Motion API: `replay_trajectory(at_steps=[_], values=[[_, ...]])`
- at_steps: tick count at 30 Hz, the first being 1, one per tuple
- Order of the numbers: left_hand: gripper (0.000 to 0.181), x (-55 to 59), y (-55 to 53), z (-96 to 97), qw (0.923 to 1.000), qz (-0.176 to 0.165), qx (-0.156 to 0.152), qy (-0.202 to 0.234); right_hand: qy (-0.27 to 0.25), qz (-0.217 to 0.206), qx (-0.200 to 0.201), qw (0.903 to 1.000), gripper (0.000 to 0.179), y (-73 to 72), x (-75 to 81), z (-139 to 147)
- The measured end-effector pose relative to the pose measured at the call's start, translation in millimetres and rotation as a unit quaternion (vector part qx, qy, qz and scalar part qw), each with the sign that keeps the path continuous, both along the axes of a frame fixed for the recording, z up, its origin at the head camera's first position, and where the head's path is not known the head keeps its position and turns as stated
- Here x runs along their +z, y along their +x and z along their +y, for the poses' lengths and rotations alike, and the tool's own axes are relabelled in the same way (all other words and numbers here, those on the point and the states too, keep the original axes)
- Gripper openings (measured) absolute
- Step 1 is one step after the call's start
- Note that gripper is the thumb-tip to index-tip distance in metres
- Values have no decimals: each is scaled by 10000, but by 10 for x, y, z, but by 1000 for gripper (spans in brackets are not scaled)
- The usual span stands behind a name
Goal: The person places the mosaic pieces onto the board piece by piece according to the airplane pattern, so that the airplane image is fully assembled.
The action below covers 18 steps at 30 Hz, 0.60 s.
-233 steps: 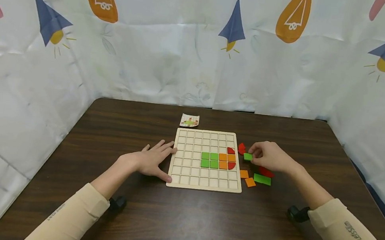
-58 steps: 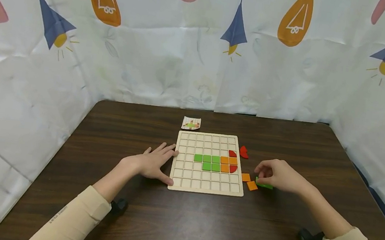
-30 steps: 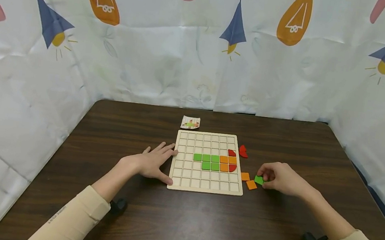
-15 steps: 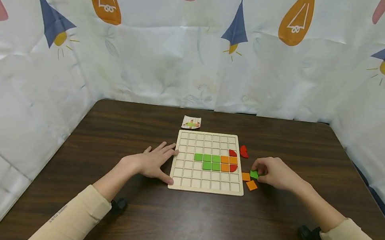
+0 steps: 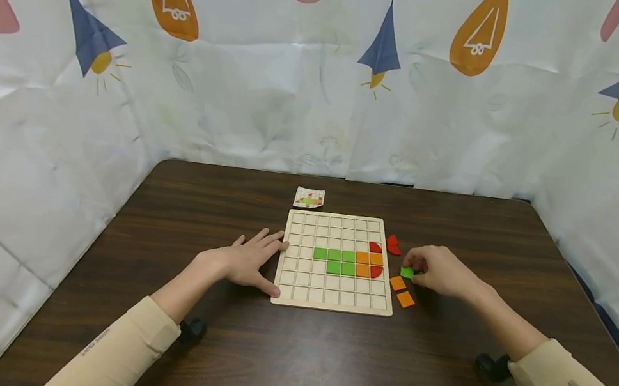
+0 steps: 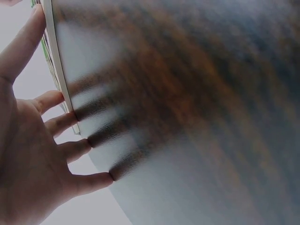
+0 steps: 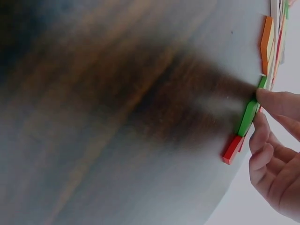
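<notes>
My left hand (image 5: 237,263) lies with spread fingers at the left edge of the wooden grid board (image 5: 300,293). Its thumb and index finger touch that edge, and the left wrist view shows the other fingertips on the table. To the right of the board, my right hand (image 5: 442,270) pinches a green square tile (image 5: 406,272) low over the table. In the right wrist view, a green tile (image 7: 247,117) and a red tile (image 7: 231,150) show beside the fingertips. On the board sit several green tiles (image 5: 334,261), orange tiles (image 5: 362,264) and red rounded tiles (image 5: 376,271).
Two orange squares (image 5: 405,299) lie near the board's right edge. Red rounded pieces (image 5: 393,245) are beside its upper right. Behind the board is a small pattern card (image 5: 309,198). The dark wooden table (image 5: 289,358) ends at a white printed curtain (image 5: 274,105).
One more green tile sits on the board at the green block's upper left. My right hand has moved a green tile away from me and leftward; an orange square has turned. My left hand stays.
</notes>
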<state>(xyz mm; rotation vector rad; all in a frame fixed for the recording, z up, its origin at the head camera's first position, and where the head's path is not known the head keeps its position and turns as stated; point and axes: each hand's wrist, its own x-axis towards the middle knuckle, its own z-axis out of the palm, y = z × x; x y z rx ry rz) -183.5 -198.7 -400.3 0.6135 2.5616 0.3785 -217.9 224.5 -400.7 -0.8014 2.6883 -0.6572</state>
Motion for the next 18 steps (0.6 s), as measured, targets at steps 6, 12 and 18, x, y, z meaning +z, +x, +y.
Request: replay_trajectory(at_steps=[6,12,18], values=[[103,-10,0,-5,10000,-4,-2,12,-58,-95,-111,9999,21,-99,-22,-17],[103,-8,5,-11,10000,29,-17,3,-95,-138,-178,9997,21,-152,-37,-30],[102,-12,4,-14,10000,55,-23,-8,-115,24,-153,9998,22,-162,-16,-62]])
